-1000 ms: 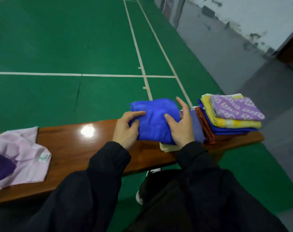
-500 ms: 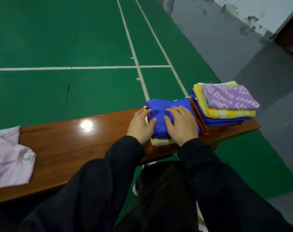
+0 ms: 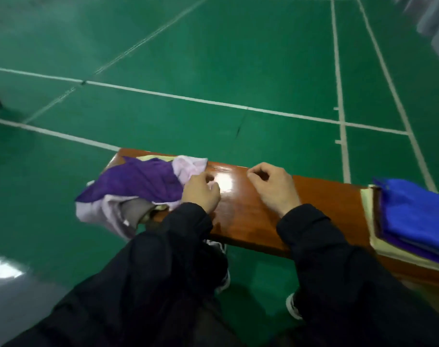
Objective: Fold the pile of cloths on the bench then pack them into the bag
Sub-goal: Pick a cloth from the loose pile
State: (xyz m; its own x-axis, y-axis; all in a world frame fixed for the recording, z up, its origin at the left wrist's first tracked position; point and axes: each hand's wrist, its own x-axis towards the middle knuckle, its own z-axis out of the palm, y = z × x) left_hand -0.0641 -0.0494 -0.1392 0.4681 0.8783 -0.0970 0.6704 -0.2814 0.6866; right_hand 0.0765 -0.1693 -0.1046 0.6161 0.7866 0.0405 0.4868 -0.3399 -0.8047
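- The step in hand is judged to be the pick-up of the next unfolded cloth; folding of that cloth is not yet begun, and no bag is to be seen in the view.
- The left hand [image 3: 200,191] is placed at the edge of the crumpled pile of unfolded cloths [image 3: 138,186], which lies on the glossy brown wooden surface [image 3: 251,216].
- The left fingers [image 3: 212,187] are curled together; they appear to pinch the pale pink cloth [image 3: 188,166], but a firm grip cannot be confirmed because the contact is partly hidden.
- A deep purple cloth [image 3: 135,179] lies on top of the pile, just outboard of the left fingers.
- The right hand [image 3: 276,189] is held above bare wood, well apart from both groups of cloths; its fingers [image 3: 257,171] are bent loosely inward and nothing is held.
- The stack of folded cloths [image 3: 413,221], topped by a bright blue cloth, lies at the far side of the right fingers, near the frame edge.
- For the next move, one cloth is to be separated from the pile, drawn onto the bare wood between the fingers, and spread flat by both hands.
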